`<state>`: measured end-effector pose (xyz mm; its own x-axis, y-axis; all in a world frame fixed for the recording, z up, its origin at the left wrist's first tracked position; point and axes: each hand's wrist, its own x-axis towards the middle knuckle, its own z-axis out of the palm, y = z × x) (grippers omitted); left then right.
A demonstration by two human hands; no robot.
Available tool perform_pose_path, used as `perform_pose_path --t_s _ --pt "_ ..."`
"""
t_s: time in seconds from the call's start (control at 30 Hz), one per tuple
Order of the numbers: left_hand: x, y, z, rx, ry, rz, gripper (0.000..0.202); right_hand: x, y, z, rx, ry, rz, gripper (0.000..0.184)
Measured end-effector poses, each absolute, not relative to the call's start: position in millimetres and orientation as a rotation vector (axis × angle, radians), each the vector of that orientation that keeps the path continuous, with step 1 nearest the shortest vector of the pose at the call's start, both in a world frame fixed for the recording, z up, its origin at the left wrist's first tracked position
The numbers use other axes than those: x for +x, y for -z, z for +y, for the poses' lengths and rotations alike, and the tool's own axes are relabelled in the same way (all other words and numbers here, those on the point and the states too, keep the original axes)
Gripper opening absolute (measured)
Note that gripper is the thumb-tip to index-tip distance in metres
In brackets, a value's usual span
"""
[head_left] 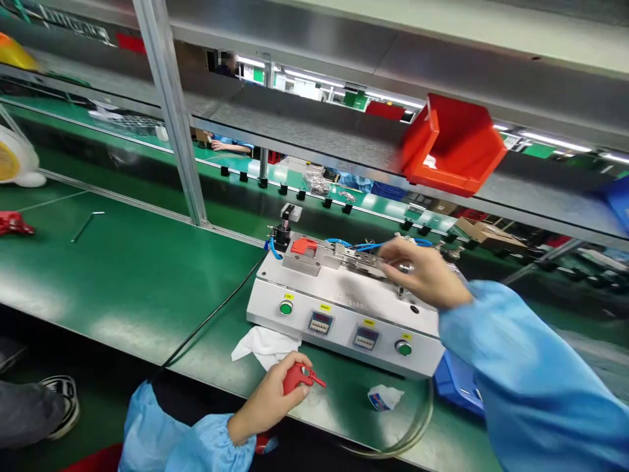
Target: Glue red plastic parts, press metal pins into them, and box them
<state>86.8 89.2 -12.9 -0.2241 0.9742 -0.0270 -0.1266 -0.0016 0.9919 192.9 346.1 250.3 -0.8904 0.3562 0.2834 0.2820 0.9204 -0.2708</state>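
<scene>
My left hand (275, 396) is closed around a small red plastic part (296, 378) with a ring-like opening and a thin stem sticking out to the right. It hovers over the bench's front edge, before a white bench machine (339, 321) with green buttons and two counters. My right hand (422, 270) is above the machine's right half, thumb and fingers drawn together near its metal rods (362, 261). What those fingers hold, if anything, I cannot make out. Another red part (303, 246) sits in the metal fixture (301, 263) at the machine's left.
A white cloth (265, 345) and a small white-and-blue packet (384, 397) lie before the machine. A blue tray (457, 387) is at its right. An orange bin (455, 147) stands on the shelf above. Left on the bench lie a hex key (87, 225) and red parts (16, 223).
</scene>
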Motion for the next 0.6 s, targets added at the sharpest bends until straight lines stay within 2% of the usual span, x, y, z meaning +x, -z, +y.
perform_pose_path --t_s 0.07,0.2,0.33,0.5,0.6 --pt "87 11 91 0.976 -1.428 1.301 0.037 140 -243 353 -0.501 -0.161 -2.864 0.010" --pt "89 11 90 0.975 -1.453 1.337 0.040 79 -227 359 -0.682 0.077 -2.948 0.016" --pt "89 12 88 1.021 -1.443 1.348 0.038 77 -213 358 -0.756 0.220 -2.972 0.015" --pt "88 10 86 1.039 -1.373 1.374 0.038 86 -213 349 -0.774 0.327 -3.066 0.028" --pt "88 8 86 1.057 -1.338 1.378 0.037 79 -218 344 -0.817 0.369 -3.083 0.026"
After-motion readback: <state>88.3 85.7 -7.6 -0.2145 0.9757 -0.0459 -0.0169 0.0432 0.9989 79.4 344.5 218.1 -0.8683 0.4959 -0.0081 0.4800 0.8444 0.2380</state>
